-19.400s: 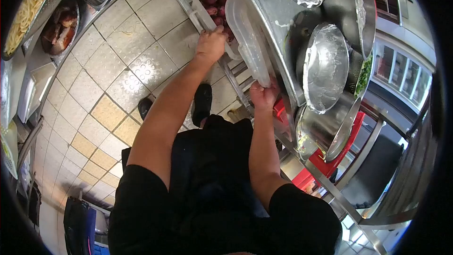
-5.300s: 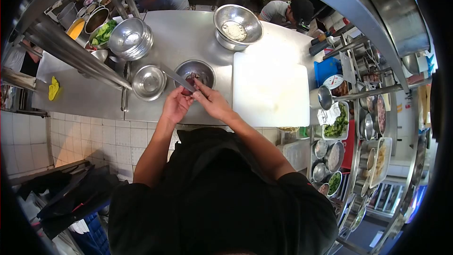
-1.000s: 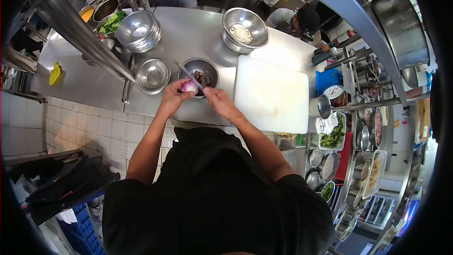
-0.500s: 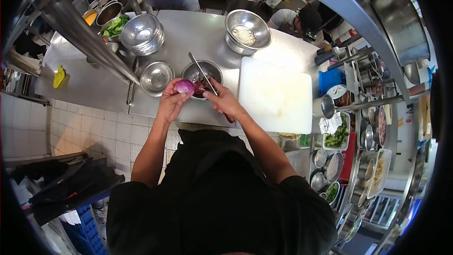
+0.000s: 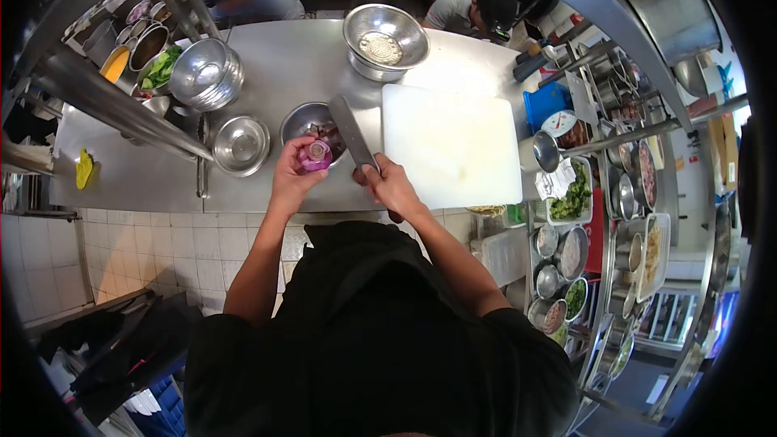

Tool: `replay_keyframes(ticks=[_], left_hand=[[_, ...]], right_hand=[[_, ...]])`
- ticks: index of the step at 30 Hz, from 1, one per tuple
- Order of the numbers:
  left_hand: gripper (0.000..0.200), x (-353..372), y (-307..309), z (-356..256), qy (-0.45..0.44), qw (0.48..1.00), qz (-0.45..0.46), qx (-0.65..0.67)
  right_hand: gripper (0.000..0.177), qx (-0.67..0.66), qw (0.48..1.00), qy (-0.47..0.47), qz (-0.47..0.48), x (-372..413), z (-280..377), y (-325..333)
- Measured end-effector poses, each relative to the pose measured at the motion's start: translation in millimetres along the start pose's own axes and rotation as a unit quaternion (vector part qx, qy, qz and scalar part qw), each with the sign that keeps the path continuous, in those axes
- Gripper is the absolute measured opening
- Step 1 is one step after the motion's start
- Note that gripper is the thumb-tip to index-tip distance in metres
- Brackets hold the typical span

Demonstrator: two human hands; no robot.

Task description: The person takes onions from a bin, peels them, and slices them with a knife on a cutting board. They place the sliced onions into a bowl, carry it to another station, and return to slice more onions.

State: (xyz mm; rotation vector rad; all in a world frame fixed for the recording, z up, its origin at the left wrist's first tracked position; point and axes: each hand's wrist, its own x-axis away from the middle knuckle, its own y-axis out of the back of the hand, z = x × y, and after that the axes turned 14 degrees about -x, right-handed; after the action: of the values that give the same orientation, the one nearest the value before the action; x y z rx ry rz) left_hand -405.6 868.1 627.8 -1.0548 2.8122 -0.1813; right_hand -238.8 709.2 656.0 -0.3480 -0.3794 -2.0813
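My left hand grips a red onion, its root end turned up toward me, over the near rim of a steel bowl. Dark onion peelings lie inside that bowl. In my right hand is a knife, held at the handle, its broad blade tilted up and away to the left. The blade passes beside the bowl's right edge, apart from the onion. My right palm hides most of the handle.
A white cutting board lies to the right. An empty steel bowl and stacked bowls stand left, a colander behind. Shelves of food containers line the right side. Two people are across the counter.
The onion has turned so its root end shows. The knife has moved away from it to the right, its flat blade now facing me. The whole view has shifted slightly.
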Motion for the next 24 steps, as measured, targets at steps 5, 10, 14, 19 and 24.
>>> replay_keyframes(ticks=[5, 10, 14, 19, 24], left_hand=[[0.061, 0.1, -45.4, 2.3, 0.025, 0.998, 0.046, -0.038], [0.056, -4.6, -109.8, 45.9, -0.045, 0.971, 0.054, -0.228], [0.055, -17.4, -173.3, 81.1, -0.106, 0.943, 0.019, -0.315], [0.048, -29.1, -218.9, 94.0, -0.175, 0.849, 0.068, -0.493], [0.063, -24.5, -223.8, 104.6, -0.130, 0.844, 0.137, -0.502]], right_hand=[[0.025, -0.006, 0.996, -0.037, -0.078, 26.6, -36.2, 56.4], [0.024, 0.022, 0.982, -0.061, -0.177, 67.7, -64.2, 120.3], [0.024, 0.072, 0.973, -0.052, -0.214, 96.6, -96.0, 163.5], [0.026, 0.129, 0.974, -0.022, -0.186, 115.4, -117.5, 191.1], [0.023, 0.144, 0.982, 0.005, -0.121, 109.8, -113.4, 188.1]])
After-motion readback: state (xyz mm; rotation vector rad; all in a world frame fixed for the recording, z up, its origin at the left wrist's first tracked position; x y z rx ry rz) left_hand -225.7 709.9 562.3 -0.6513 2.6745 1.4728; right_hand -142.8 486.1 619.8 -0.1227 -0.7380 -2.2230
